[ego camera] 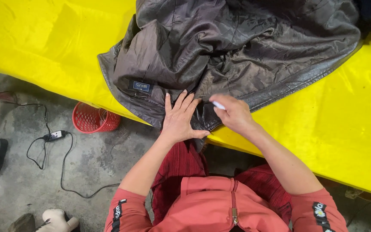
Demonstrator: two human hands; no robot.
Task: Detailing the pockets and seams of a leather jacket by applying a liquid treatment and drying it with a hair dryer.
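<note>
Dark brown leather jacket [237,51] spread lining-up across the table [344,129], hem edge hanging just over the near side. Left hand [180,119] open and flat, fingers spread, pressing the hem down. Right hand [235,114] closed in a pinch around a small white marker-like piece [218,105], tip touching the lining just beside the left fingertips. Judged as early-to-middle work on the hem: garment already laid out and smoothed at this one spot, no marks or finished stretch clearly visible, most of the edge to left and right apparently untouched. Small dark label [141,87] sewn on the lining, left of the hands.

Table covered in glossy yellow sheeting, wrinkled and reflective. Below, rough grey concrete floor [22,172], a red plastic basket [94,119] tucked beside the table edge, a black cable [65,172] looping across with a small plug block, a dark object at far left
</note>
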